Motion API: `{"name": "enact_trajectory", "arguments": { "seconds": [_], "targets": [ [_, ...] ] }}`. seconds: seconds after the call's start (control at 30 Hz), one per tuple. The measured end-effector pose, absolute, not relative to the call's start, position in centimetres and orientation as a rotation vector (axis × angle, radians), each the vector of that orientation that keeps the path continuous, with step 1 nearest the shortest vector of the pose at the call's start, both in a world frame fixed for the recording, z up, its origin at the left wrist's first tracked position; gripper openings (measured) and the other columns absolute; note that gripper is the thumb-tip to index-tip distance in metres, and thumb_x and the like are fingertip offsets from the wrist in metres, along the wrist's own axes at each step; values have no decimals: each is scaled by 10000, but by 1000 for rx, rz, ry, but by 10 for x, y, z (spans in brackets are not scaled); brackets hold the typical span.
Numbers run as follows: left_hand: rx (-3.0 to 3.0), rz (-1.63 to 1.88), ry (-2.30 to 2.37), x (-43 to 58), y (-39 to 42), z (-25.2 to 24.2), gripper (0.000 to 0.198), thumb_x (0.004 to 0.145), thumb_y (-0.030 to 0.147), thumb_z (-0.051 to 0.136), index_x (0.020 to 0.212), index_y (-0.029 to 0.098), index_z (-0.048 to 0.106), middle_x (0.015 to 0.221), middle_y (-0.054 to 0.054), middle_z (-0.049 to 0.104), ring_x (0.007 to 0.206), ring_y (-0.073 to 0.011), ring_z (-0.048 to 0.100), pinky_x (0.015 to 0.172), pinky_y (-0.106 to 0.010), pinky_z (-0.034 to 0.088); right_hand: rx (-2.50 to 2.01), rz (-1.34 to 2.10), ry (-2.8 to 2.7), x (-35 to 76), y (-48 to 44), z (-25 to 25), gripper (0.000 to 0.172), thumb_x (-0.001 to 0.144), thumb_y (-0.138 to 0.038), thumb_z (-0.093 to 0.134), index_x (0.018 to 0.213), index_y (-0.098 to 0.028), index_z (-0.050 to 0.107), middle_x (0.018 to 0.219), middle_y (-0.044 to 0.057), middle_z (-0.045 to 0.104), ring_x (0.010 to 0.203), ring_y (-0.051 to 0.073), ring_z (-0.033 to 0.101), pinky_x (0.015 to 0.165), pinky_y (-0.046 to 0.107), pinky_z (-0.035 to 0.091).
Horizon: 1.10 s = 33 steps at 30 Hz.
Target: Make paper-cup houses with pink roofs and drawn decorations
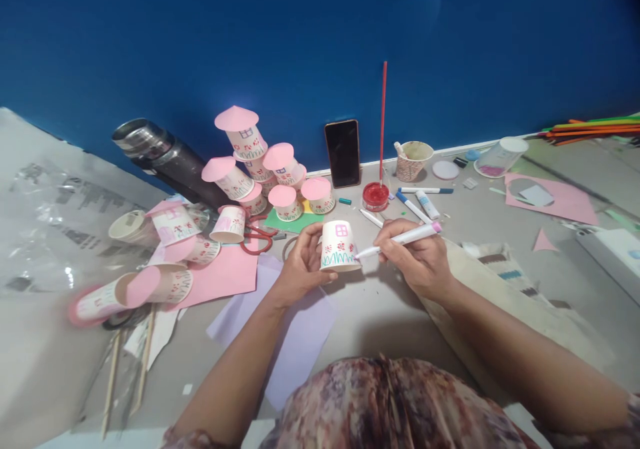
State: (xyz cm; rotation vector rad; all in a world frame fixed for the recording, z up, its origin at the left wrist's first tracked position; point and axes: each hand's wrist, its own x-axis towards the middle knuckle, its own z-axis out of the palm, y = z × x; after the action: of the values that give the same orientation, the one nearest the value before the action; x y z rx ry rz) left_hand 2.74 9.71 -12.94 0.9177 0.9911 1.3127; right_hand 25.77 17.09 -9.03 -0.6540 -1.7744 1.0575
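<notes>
My left hand [301, 267] grips a white paper cup [340, 244], turned upside down with its rim toward me. The cup carries a pink window, small red flowers and a band of green grass strokes. In my right hand [417, 259] is a marker [400, 239] with a white barrel and a pink end. Its tip is at the cup's lower right side, by the grass strokes. A sheet of lilac paper [305, 332] lies under my left forearm. Red-handled scissors [259, 241] rest just beyond my left hand.
Paper-cup houses with pink cone roofs [237, 117] stand stacked at back left, beside a dark flask [175, 162]. A phone [343, 154] leans on the blue wall. Right of it are a red pot [375, 199] with a thin upright stick, several markers [413, 207] and pink paper [570, 199].
</notes>
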Motion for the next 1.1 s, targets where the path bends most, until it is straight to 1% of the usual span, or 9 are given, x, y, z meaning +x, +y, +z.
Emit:
{"name": "enact_trajectory", "arguments": {
  "seconds": [0.2, 0.37, 0.47, 0.6, 0.7, 0.8, 0.93, 1.0, 1.1],
  "targets": [
    [852, 1303, 960, 25, 96, -130, 918, 589, 255, 1010, 1372, 315, 535, 1430, -80, 617, 1295, -297, 630, 1037, -395, 548, -630, 1188, -1535, 259, 175, -98, 245, 1031, -378, 639, 861, -223, 722, 664, 2, 686, 619, 160, 638, 605, 296, 510],
    [772, 1233, 913, 21, 93, -129, 1006, 572, 347, 1019, 1454, 312, 537, 1415, -111, 661, 1161, -309, 709, 951, -412, 579, -706, 1340, -1378, 255, 182, -108, 302, 988, -482, 697, 858, -212, 734, 658, 11, 677, 603, 152, 598, 562, 280, 477],
    [740, 1183, 851, 18, 91, -131, 1027, 552, 386, 1022, 1464, 301, 558, 1396, -136, 681, 1158, -347, 716, 989, -484, 573, -734, 1447, -1241, 249, 190, -117, 320, 939, -508, 749, 847, -202, 727, 618, -2, 648, 540, 123, 524, 491, 251, 411],
    [701, 1171, 789, 15, 91, -134, 973, 583, 468, 999, 1436, 235, 594, 1442, -192, 654, 1291, -446, 654, 1092, -626, 511, -738, 1639, -951, 245, 210, -129, 422, 765, -561, 884, 756, -190, 684, 516, -39, 555, 468, 84, 429, 421, 212, 324],
    [672, 1204, 746, 14, 91, -132, 880, 635, 517, 970, 1380, 191, 635, 1445, -198, 654, 1372, -466, 599, 1155, -649, 460, -735, 1710, -864, 247, 224, -132, 469, 684, -577, 918, 708, -194, 650, 476, -62, 487, 443, 70, 388, 409, 199, 314],
    [704, 1221, 780, 17, 93, -130, 859, 651, 549, 950, 1359, 176, 639, 1443, -200, 648, 1351, -459, 610, 1136, -634, 483, -731, 1723, -846, 250, 232, -132, 471, 665, -575, 919, 705, -196, 644, 473, -66, 478, 433, 64, 364, 401, 196, 303],
    [1036, 1381, 1161, 22, 101, -139, 900, 631, 552, 964, 1379, 229, 582, 1402, -166, 634, 1284, -389, 635, 1066, -555, 543, -723, 1717, -842, 252, 235, -134, 478, 646, -566, 930, 710, -198, 632, 479, -67, 487, 432, 61, 363, 397, 194, 292],
    [1414, 1442, 1472, 22, 105, -147, 911, 636, 542, 973, 1395, 264, 552, 1408, -151, 601, 1319, -374, 595, 1089, -543, 527, -716, 1715, -858, 252, 236, -135, 476, 651, -566, 927, 716, -195, 635, 482, -65, 488, 433, 63, 371, 396, 198, 288],
    [2058, 1290, 1780, 18, 109, -157, 878, 702, 533, 945, 1430, 268, 532, 1402, -155, 562, 1361, -386, 541, 1151, -579, 471, -704, 1718, -899, 250, 235, -136, 463, 680, -561, 915, 717, -198, 629, 488, -62, 491, 429, 69, 382, 389, 207, 277]
  ]
}}
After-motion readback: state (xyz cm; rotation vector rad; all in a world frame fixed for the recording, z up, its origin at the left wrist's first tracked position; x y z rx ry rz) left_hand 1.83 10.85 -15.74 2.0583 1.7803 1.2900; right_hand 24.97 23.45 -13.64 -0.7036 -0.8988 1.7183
